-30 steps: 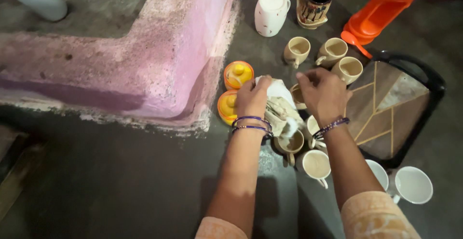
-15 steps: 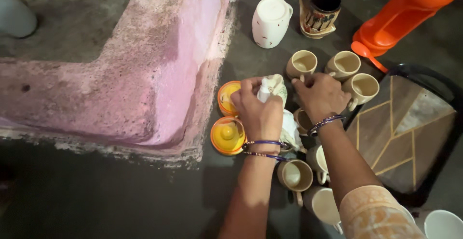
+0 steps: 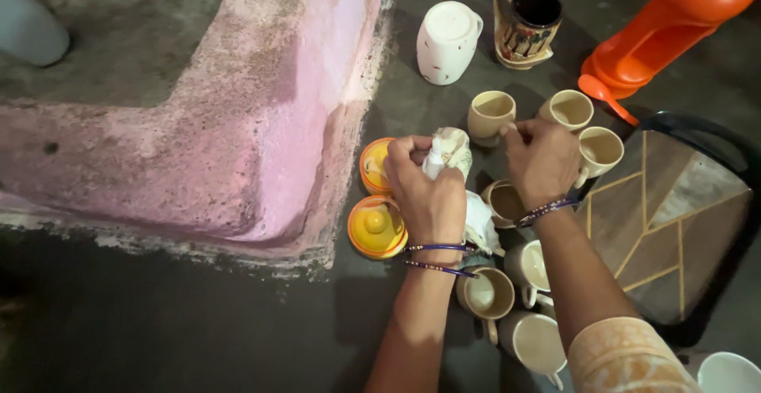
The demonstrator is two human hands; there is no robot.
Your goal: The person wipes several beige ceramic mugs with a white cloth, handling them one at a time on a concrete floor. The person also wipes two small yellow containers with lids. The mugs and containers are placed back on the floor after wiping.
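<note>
left hand (image 3: 428, 199) clamped on crumpled white cloth (image 3: 449, 153), bunched as if for wiping | right hand (image 3: 541, 161) just right of it, fingers pinched over a beige ceramic cup (image 3: 506, 203) | more cups near; yellow lids (image 3: 376, 227) left by pink ledge (image 3: 317, 123)

Seven beige cups (image 3: 491, 113) are sitting on the floor, along with two yellow lids (image 3: 377, 227), one white jug (image 3: 448, 42) and one orange flask (image 3: 667, 30).
</note>
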